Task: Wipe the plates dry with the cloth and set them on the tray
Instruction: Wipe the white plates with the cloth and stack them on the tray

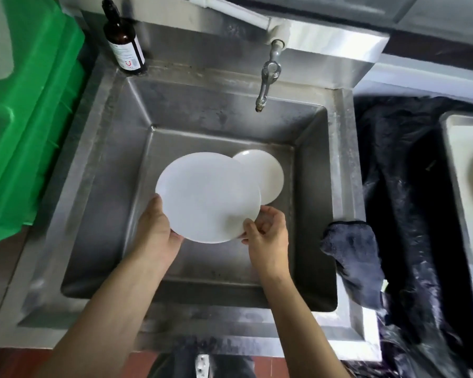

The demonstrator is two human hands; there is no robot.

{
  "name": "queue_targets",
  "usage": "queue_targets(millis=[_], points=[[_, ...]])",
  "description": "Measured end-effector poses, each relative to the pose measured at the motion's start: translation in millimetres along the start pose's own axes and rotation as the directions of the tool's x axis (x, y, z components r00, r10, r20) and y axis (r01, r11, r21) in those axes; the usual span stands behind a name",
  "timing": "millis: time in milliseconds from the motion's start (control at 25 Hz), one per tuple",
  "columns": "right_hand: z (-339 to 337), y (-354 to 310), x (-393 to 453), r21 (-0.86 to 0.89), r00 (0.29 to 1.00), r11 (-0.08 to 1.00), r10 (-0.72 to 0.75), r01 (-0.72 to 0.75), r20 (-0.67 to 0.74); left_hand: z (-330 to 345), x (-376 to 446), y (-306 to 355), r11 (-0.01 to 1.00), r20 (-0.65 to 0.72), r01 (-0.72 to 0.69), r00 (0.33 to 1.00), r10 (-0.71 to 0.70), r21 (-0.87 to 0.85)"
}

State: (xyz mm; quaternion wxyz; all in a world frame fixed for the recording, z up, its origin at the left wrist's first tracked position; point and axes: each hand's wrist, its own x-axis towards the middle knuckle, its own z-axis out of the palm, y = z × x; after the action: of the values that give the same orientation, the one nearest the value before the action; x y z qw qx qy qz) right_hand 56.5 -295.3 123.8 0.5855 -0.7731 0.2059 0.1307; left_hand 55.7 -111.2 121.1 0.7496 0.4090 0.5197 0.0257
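Both hands pinch the big plate (208, 197), left hand (159, 227) at eight o'clock, right hand (268, 233) at five; wet rim could slip, striking the small plate (268, 175).

2 white plates (202, 195) in the sink (93, 186), 1 big w/ 1 small at its 2 o'clock. 2 hands (159, 233). 1 dark cloth (352, 255) at 3 o'clock. 1 tap (268, 77) at 12. 1 brown bottle (124, 42) at 11. 1 tray (456, 159), far right. 1 green bin (30, 118) at 9.
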Motion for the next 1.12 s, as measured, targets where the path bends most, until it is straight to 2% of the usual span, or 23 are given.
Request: queue_targets(millis=[120, 200, 280, 360, 480, 560, 600, 680, 840, 920, 1000, 1080, 1120], points=[[-21, -1, -10, -0.089, 1.0, 0.996, -0.003, 0.002, -0.013, 10, -18, 6, 0.995, -0.005, -0.064, 0.998, 0.065, 0.08], [-45, 0, -10, -0.219, 0.992, 0.972, -0.1, 0.081, -0.078, 13, -27, 10, 0.991, -0.007, -0.075, 0.997, 0.076, 0.109], [-76, 6, -4, -0.429, 0.951, 0.883, -0.275, 0.191, -0.143, 14, -36, 12, 0.986, -0.001, -0.071, 0.997, 0.072, 0.151], [-110, 15, 4, -0.646, 0.909, 0.734, -0.389, 0.208, -0.149, 15, -47, 12, 0.979, 0.003, -0.078, 0.997, 0.078, 0.186], [-154, 34, 14, -0.83, 0.956, 0.542, -0.29, 0.131, -0.038, 19, -68, 13, 0.972, 0.012, -0.101, 0.995, 0.1, 0.211], [-175, 51, 18, -0.875, 0.98, 0.468, -0.199, 0.124, 0.033, 23, -83, 14, 0.97, 0.006, -0.103, 0.995, 0.104, 0.219], [-182, 58, 19, -0.871, 0.98, 0.471, -0.19, 0.142, 0.057, 25, -89, 14, 0.97, 0.013, -0.103, 0.995, 0.102, 0.222], [-191, 69, 19, -0.831, 0.963, 0.521, -0.262, 0.195, 0.062, 28, -99, 13, 0.967, 0.04, -0.11, 0.994, 0.104, 0.23], [-190, 75, 23, -0.741, 0.934, 0.637, -0.356, 0.215, -0.035, 33, -114, 14, 0.959, 0.091, -0.166, 0.985, 0.149, 0.231], [-185, 68, 23, -0.613, 0.934, 0.764, -0.338, 0.2, -0.116, 34, -120, 13, 0.947, 0.089, -0.188, 0.981, 0.17, 0.262], [-182, 49, 16, -0.398, 0.928, 0.898, -0.294, 0.186, -0.229, 36, -128, 13, 0.941, 0.088, -0.203, 0.979, 0.186, 0.272], [-177, 19, 7, -0.238, 0.903, 0.951, -0.273, 0.2, -0.333, 39, -135, 14, 0.932, 0.103, -0.223, 0.974, 0.201, 0.286], [-171, 2, 1, -0.202, 0.878, 0.944, -0.319, 0.261, -0.357, 40, -140, 15, 0.925, 0.115, -0.234, 0.971, 0.209, 0.298]])
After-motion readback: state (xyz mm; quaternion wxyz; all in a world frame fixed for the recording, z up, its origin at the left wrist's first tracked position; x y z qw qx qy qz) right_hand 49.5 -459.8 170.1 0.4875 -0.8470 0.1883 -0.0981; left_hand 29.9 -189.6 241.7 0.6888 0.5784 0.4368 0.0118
